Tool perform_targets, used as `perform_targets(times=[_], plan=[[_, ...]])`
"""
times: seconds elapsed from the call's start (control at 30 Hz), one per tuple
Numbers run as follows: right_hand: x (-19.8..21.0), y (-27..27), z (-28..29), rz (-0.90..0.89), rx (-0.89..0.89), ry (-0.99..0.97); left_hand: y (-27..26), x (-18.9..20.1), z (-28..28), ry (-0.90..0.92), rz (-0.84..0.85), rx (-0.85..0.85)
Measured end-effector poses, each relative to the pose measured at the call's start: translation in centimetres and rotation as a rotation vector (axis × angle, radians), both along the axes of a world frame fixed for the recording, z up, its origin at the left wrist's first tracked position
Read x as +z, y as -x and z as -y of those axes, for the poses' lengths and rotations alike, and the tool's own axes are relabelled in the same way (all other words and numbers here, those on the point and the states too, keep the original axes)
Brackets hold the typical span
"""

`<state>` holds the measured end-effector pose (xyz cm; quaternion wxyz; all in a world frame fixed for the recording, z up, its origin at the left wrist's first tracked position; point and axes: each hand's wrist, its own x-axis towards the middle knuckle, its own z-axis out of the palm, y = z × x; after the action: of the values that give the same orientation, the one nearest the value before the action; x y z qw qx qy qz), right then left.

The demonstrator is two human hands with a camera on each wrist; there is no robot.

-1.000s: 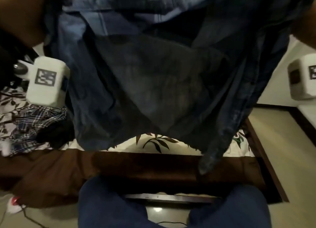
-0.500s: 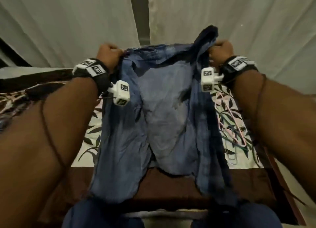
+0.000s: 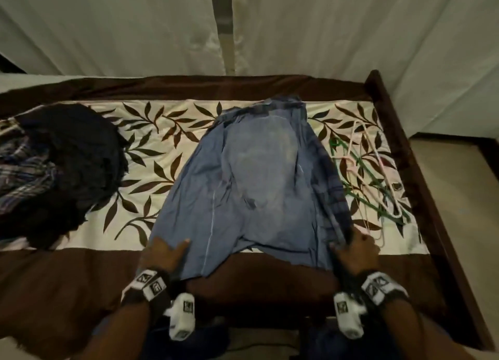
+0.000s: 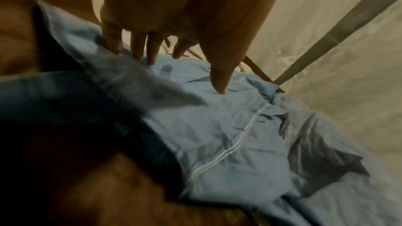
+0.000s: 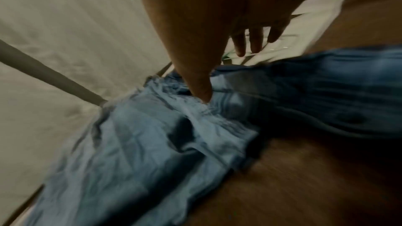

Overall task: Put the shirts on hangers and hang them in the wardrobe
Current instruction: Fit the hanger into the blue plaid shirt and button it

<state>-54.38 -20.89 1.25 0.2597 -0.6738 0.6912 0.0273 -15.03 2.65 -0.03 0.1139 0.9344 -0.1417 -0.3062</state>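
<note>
While both hands press down at 6 o'clock, one blue shirt (image 3: 251, 187) lies spread flat on the bed (image 3: 399, 149), inside up, collar end toward 12 o'clock, hem toward the person. Its lower edge overlaps the brown border of the bedcover (image 3: 67, 273).

Left hand (image 3: 162, 254): fingers straight and spread, flat on the shirt's hem corner at 7 o'clock. Left wrist view confirms it: fingertips (image 4: 150, 57) on blue cloth, thumb extended, nothing gripped.

Right hand (image 3: 356, 251): laid over the shirt's darker plaid edge at 5 o'clock. Right wrist view shows fingers straight, thumb tip touching the cloth, nothing pinched.

Hangers (image 3: 372, 176): a loose tangle on the bedcover at 3 o'clock, just beside the shirt's right edge. At least two colours, one green and one pale pink; exact count cannot be told from the overlap.

Clothes pile (image 3: 62, 170): at 9 o'clock, well apart from the shirt. One dark garment on top, one plaid piece showing at the far left; whether more lie beneath cannot be told.

Two wrist cameras, one below each wrist. Pale curtain (image 3: 108, 27) behind the bed at 12 o'clock.
</note>
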Motion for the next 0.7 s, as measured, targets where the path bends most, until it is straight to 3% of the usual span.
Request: perform_targets(times=[0.13,0.27,0.37,0.43,0.53,0.6,0.7], plan=[[-2.5,3.4,-2.2,-0.090,-0.023,-0.079,-0.2,-1.9,-2.7,-0.063,-0.057,-0.035],[0.2,4.0,-0.3,-0.001,0.122,-0.066,-2.5,1.6,-3.0,-0.089,-0.041,-0.100],[3.3,5.0,1.6,-0.045,0.111,0.059,-5.9,5.7,-3.2,0.109,-0.016,0.000],[6.0,5.8,2.3,-0.062,0.131,0.126,-8.1,8.8,-3.8,0.187,0.078,0.029],[9.6,6.7,2.5,-0.088,0.169,0.417,-10.0,13.2,-4.6,0.192,0.276,0.006],[11.6,6.5,1.8,0.016,0.209,0.499,-9.9,14.6,-4.8,0.096,0.493,-0.120],[12.7,6.3,0.8,0.145,0.146,0.463,-7.4,16.0,-5.2,0.015,0.795,-0.347]])
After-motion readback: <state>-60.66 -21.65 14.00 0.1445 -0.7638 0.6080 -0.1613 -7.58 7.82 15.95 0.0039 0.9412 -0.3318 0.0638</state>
